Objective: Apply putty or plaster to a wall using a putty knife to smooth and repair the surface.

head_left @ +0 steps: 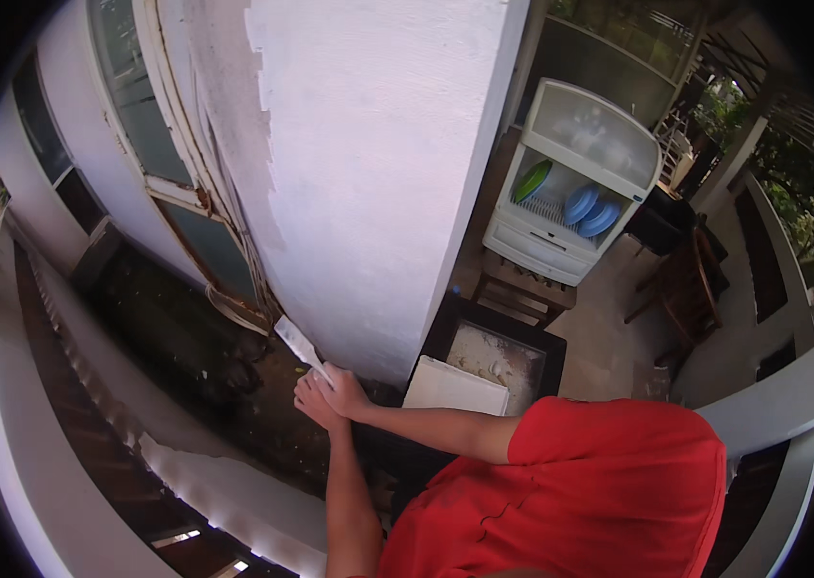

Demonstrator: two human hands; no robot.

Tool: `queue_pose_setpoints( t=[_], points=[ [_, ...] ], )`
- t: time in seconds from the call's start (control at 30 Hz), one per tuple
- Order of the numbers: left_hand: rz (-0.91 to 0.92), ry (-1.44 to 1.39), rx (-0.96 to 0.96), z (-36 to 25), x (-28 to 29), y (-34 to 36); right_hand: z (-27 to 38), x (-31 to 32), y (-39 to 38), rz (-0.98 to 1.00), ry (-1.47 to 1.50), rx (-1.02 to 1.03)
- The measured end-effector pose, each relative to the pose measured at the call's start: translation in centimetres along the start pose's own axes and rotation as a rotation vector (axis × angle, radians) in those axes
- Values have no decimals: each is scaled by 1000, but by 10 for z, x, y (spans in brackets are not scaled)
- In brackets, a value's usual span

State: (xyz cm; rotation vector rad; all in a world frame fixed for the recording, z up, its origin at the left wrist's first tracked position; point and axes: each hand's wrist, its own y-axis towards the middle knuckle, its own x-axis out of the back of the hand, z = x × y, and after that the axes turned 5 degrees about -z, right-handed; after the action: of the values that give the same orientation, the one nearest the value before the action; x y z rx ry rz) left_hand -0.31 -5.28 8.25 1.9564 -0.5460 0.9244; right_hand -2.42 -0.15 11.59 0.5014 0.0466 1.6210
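A scraper-like hand tool with a flat whitish blade (296,341) and a pale, narrow handle is held low beside the wall. My right hand (347,393) closes on its handle, the blade pointing up and to the left. Pressed up against it, my left hand (318,402) has curled fingers, and the overlap hides whatever they grip. The white wall (368,173) rises in front of me. Along its left side runs a rough grey strip (224,87) with a jagged, stepped border. Whether the blade touches the wall's lower edge, I cannot tell.
Close by my right forearm, a white flat box or tray (456,387) rests on a black-framed table (549,366). Behind stands a white dish cabinet (546,241) with blue and green plates. A wooden chair (684,289) is farther right. A window frame (161,183) and low parapet (176,424) lie left.
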Motion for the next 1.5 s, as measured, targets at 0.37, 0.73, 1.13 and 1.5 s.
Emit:
queue_pose_setpoints(
  t=[0.37,0.73,1.13,1.5],
  points=[
    [94,-186,155,13,-17,-19,-10,-17,-27,168,73,37],
    [-99,-221,135,10,-6,-25,-13,-19,-27,152,4,22],
    [176,-209,306,30,-3,-32,-12,-19,-29,100,17,36],
    [104,-190,302,21,17,-31,-11,-22,-31,146,52,-12]
  ],
)
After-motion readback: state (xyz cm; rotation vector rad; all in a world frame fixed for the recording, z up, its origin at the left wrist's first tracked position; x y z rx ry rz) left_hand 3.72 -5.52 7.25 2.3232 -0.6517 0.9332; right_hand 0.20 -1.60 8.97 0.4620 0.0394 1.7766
